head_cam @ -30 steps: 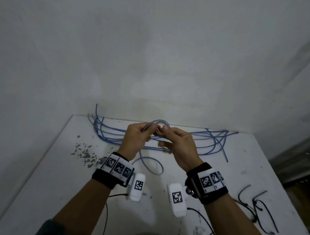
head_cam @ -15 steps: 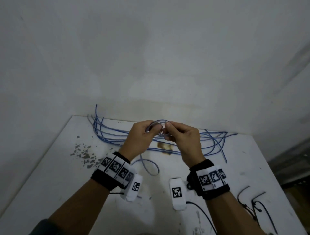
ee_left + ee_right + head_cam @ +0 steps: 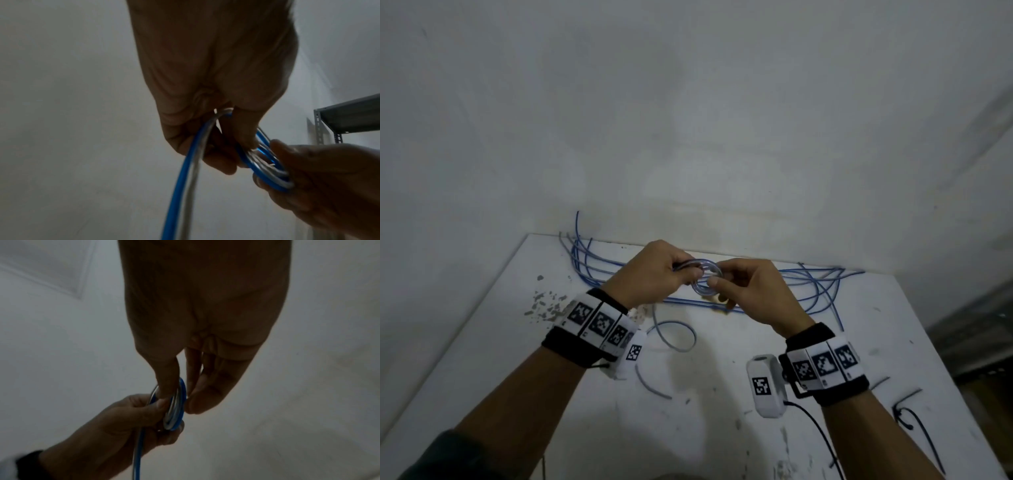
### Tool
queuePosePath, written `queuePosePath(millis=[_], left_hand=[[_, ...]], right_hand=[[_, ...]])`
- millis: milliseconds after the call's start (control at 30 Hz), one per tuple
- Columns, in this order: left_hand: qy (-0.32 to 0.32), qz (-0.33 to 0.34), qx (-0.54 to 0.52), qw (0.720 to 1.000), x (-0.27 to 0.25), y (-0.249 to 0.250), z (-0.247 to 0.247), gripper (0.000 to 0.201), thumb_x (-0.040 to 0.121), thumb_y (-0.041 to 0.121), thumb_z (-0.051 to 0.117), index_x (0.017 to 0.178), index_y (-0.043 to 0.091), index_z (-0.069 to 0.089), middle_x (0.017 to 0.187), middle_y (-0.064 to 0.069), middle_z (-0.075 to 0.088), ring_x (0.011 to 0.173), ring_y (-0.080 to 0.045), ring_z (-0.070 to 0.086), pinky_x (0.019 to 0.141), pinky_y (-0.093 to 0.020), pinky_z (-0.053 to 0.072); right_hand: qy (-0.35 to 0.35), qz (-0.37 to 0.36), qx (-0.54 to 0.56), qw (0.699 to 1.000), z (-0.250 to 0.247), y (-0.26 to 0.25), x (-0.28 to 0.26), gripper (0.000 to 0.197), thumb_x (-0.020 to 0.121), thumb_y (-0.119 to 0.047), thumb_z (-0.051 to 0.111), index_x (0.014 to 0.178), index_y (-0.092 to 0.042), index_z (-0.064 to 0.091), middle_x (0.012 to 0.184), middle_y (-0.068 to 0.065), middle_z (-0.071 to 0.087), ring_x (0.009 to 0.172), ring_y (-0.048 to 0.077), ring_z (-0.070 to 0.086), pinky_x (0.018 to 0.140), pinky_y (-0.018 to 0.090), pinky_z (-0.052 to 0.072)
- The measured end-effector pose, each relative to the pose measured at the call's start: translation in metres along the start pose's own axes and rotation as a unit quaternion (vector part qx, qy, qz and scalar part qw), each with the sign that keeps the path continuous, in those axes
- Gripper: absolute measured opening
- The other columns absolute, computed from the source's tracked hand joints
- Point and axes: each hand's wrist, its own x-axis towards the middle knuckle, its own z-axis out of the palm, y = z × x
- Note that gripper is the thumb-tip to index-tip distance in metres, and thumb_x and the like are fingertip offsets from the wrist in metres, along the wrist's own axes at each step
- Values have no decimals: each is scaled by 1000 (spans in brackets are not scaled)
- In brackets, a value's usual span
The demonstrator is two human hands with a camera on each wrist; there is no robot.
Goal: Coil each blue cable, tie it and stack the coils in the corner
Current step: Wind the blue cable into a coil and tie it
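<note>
A small blue cable coil [image 3: 705, 279] of a few turns hangs in the air above the white table [image 3: 482, 359]. My left hand [image 3: 654, 274] grips its left side, and my right hand [image 3: 743, 291] pinches its right side between thumb and fingers. In the left wrist view the coil [image 3: 265, 164] sits between both hands, and its loose tail [image 3: 185, 178] drops downward. The right wrist view shows the coil [image 3: 176, 405] edge-on. The tail [image 3: 671, 337] loops on the table below my hands. Several loose blue cables [image 3: 815, 291] lie along the back wall.
Black ties or wires [image 3: 914, 418] lie at the table's right front. A short grey cable piece [image 3: 650, 383] lies near my left wrist. Paint chips [image 3: 548, 305] mark the left of the table. A metal shelf [image 3: 349, 116] stands to the right.
Both hands have kept hold of the coil and shifted slightly while turning it. The tail's loop on the table has drawn in closer to my left wrist.
</note>
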Motion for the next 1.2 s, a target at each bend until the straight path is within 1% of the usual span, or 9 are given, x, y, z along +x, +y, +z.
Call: queuePosePath(millis=[133, 233, 333, 533, 700, 833, 933, 1067, 1200], left_hand=[[-29, 16, 3, 999, 5, 6, -10, 13, 91, 22, 69, 81, 19, 76, 62, 4, 66, 54, -2, 50, 55, -20, 39], [37, 7, -105, 994, 1, 8, 2, 15, 94, 19, 65, 94, 9, 77, 71, 0, 71, 61, -4, 57, 59, -22, 46], [108, -17, -183, 977, -7, 10, 22, 17, 95, 14, 63, 93, 3, 76, 64, 8, 69, 58, 0, 58, 60, -16, 45], [37, 11, -77, 996, -4, -4, 12, 17, 93, 22, 66, 92, 10, 78, 75, -8, 73, 74, -28, 68, 68, -43, 54], [45, 23, -103, 993, 4, 1, 9, 21, 94, 29, 66, 97, 12, 78, 78, 0, 76, 74, -16, 70, 69, -35, 56], [121, -24, -240, 963, -4, 4, 26, 8, 89, 10, 69, 92, 8, 76, 71, 5, 74, 64, -4, 67, 63, -16, 49], [143, -36, -245, 958, -8, -3, 30, 8, 89, 7, 69, 91, 7, 76, 67, 6, 72, 60, -2, 63, 62, -14, 47], [78, -20, -170, 982, -6, -9, 17, 9, 88, 9, 71, 89, 3, 78, 73, -3, 75, 65, -3, 65, 64, -20, 51], [-16, -11, -66, 998, 2, -6, 3, 11, 86, 15, 74, 76, 11, 78, 66, -2, 71, 60, -5, 60, 60, -25, 45]], right_hand=[[35, -30, 13, 999, 9, -4, 2, 14, 92, -15, 68, 86, -6, 77, 71, 12, 73, 57, 24, 67, 54, 33, 56], [101, -28, 100, 989, 18, 0, 1, 17, 93, -14, 68, 87, -2, 77, 75, 19, 73, 68, 42, 69, 64, 41, 61], [118, -15, 144, 982, 27, 3, -4, 17, 94, -13, 67, 92, 0, 77, 78, 21, 73, 67, 38, 68, 64, 38, 60], [16, 15, 67, 998, 9, -3, -3, 16, 90, -17, 71, 99, -5, 76, 79, 11, 76, 69, 27, 73, 58, 37, 57], [45, -8, 90, 995, 6, -11, 4, 13, 89, -15, 71, 93, -4, 77, 76, 15, 75, 68, 36, 72, 57, 37, 56], [118, 25, 177, 977, 12, -10, 4, 9, 91, -15, 69, 90, -10, 77, 79, 15, 75, 65, 26, 71, 63, 39, 59], [75, 63, 188, 977, 13, -7, 3, 13, 91, -18, 68, 93, -8, 76, 85, 16, 76, 74, 29, 73, 67, 39, 59], [-5, 90, 141, 986, 0, 4, 5, 21, 89, -23, 70, 91, -3, 76, 90, 17, 76, 86, 33, 70, 71, 42, 53], [-67, 61, 15, 996, -8, -2, 9, 25, 91, -29, 70, 88, -5, 76, 81, 9, 76, 75, 27, 65, 71, 47, 54]])
